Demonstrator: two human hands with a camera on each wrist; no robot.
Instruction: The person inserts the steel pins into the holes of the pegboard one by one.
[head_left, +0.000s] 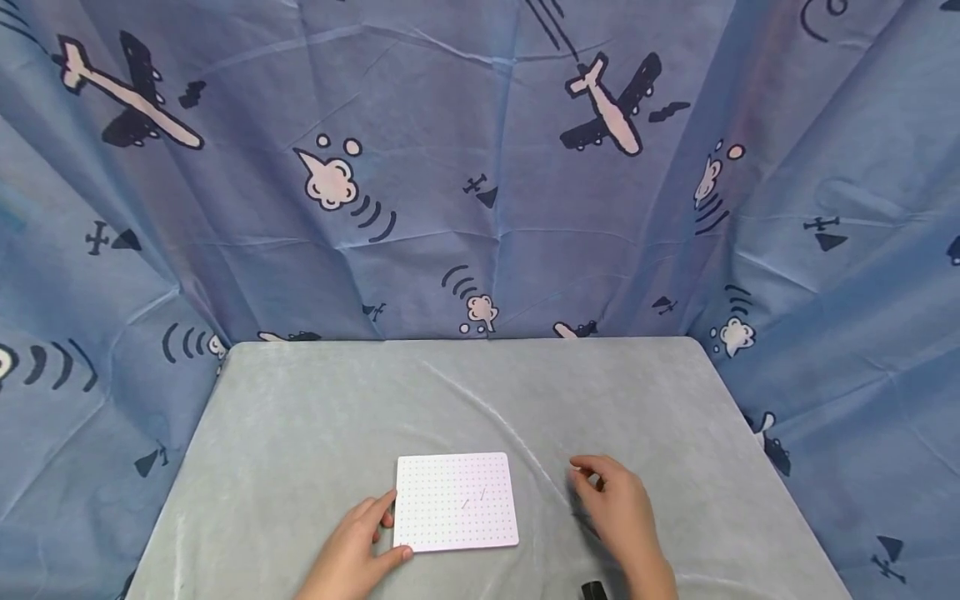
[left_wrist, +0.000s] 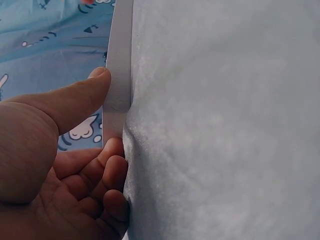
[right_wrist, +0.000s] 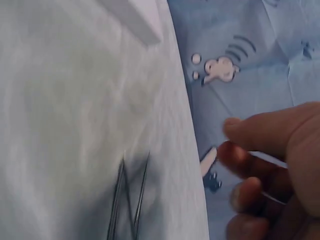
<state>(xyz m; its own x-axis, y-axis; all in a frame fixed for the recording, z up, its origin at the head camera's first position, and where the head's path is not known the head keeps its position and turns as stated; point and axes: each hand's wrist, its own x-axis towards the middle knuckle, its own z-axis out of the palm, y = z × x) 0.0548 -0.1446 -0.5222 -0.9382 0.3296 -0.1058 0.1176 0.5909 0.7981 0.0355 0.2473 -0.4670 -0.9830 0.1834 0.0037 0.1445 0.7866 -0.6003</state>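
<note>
A white board (head_left: 455, 502) with a grid of small dots or holes lies on the grey-covered table. Two short, thin, slanting pieces (head_left: 473, 498) show on its right half. My left hand (head_left: 358, 542) holds the board's left side, thumb at the near corner and forefinger along the edge; its other fingers curl below in the left wrist view. To the right of the board, my right hand (head_left: 617, 508) hovers with thumb and forefinger bent toward each other and nothing between them. Close by, metal tweezers (right_wrist: 116, 200) with two pointed tips lie on the cloth in the right wrist view.
A grey cloth (head_left: 315, 417) covers the table, with a long crease running past the board. Blue curtains (head_left: 420, 167) printed with planes and clouds stand behind and at both sides. A small black object (head_left: 593, 591) shows at the bottom edge, beside the right forearm.
</note>
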